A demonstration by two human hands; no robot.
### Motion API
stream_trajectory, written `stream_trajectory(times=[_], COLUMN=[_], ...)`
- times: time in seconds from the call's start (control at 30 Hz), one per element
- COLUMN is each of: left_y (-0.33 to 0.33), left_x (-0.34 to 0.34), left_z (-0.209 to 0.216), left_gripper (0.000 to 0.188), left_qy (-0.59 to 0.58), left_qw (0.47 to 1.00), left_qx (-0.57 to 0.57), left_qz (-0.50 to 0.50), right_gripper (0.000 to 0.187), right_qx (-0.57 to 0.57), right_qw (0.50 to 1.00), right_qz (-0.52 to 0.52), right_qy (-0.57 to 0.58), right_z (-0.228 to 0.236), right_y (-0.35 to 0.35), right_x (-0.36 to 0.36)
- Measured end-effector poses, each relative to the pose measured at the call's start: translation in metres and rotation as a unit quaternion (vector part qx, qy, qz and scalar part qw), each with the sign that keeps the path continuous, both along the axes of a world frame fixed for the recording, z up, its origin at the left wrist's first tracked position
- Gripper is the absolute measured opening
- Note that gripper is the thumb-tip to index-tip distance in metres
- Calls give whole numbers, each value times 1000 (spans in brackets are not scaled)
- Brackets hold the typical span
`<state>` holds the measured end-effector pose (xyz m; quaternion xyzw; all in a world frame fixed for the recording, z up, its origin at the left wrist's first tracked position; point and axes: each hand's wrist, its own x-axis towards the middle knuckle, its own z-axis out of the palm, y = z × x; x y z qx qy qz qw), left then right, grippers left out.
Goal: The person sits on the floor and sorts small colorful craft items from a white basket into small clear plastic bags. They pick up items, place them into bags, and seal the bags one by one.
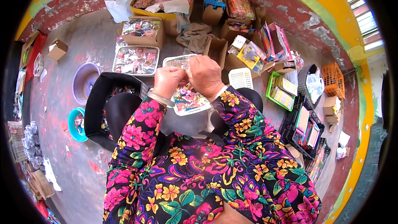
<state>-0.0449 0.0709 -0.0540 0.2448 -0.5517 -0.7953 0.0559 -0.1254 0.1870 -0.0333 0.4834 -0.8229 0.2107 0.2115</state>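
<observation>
My left hand [169,81] and my right hand [205,76] meet in front of me, fingers closed and pinched together. Between them and just beyond is a clear plastic bag [183,61], gripped at its edge by both hands. Whether anything lies inside the bag is hard to make out. Directly below my hands stands a white basket [194,111] filled with small colourful pieces, partly covered by my hands and wrists. A bangle circles my left wrist.
A black fabric box [96,112] sits by my left leg, near a purple basin [78,84] and a teal basin [74,125]. Ahead are a white tray [136,74] of packets and cardboard boxes [145,40]. A green basket [271,93] and black crates [290,135] stand right.
</observation>
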Motion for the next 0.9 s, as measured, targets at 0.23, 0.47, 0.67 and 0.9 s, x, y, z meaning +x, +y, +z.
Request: stream_trajectory(times=[0.23,0.47,0.67,0.9], left_y=[1,9,7,13], left_x=[1,-1,-7,-8], left_z=[-9,-17,-30,-21], left_gripper=[14,14,16,22], left_qy=[-4,-27,-13,60], left_qw=[1000,997,990,830], left_qx=[4,-71,-138,-540], left_qz=[20,-15,-9,128], right_gripper=[13,11,11,9], right_qx=[30,100,88,135], right_qw=[960,977,989,981], right_qz=[46,15,9,48], right_qy=[-273,-186,-118,-127], right_z=[-12,-21,-12,-14], right_y=[4,5,4,2], right_x=[-8,-13,-8,-4])
